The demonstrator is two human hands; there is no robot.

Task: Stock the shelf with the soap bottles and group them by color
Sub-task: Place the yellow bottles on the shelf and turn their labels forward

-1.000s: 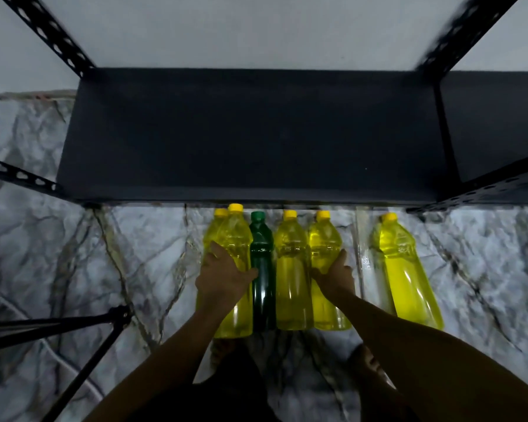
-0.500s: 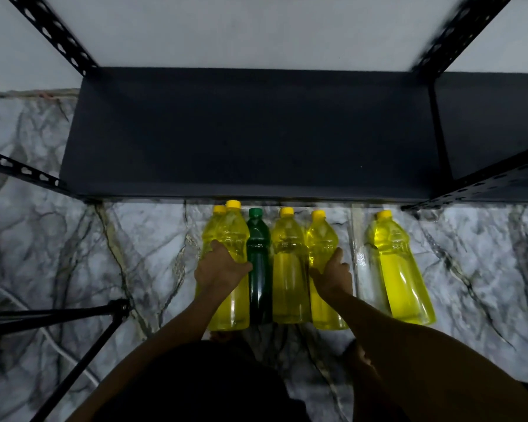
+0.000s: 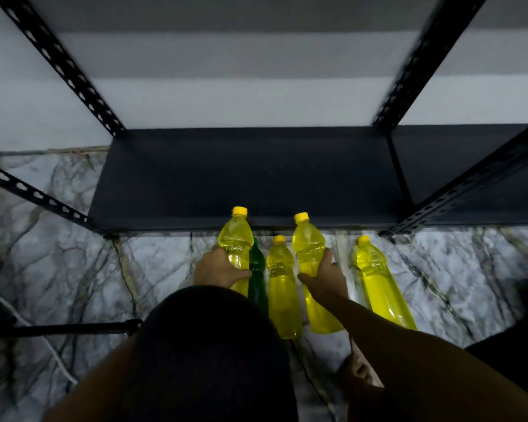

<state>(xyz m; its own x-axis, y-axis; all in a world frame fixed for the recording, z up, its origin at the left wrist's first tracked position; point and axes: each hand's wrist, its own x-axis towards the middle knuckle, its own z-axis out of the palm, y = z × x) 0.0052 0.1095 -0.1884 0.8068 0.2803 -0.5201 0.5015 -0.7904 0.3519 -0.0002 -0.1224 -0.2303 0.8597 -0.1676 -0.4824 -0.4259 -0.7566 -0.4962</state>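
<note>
My left hand grips a yellow soap bottle raised so its cap overlaps the front edge of the dark shelf. My right hand grips a second yellow bottle, also lifted toward the shelf edge. Between them on the floor stand a green bottle, partly hidden by my left hand, and another yellow bottle. A further yellow bottle stands apart to the right. The shelf board holds nothing.
Black perforated uprights frame the shelf, with a second bay to the right. The floor is grey-veined marble. A black tripod leg and a white cable lie at lower left. My knee fills the lower centre.
Both hands have lifted their yellow bottles off the floor and up toward the shelf's front edge. The view has tilted up and pulled back, showing more of the uprights.
</note>
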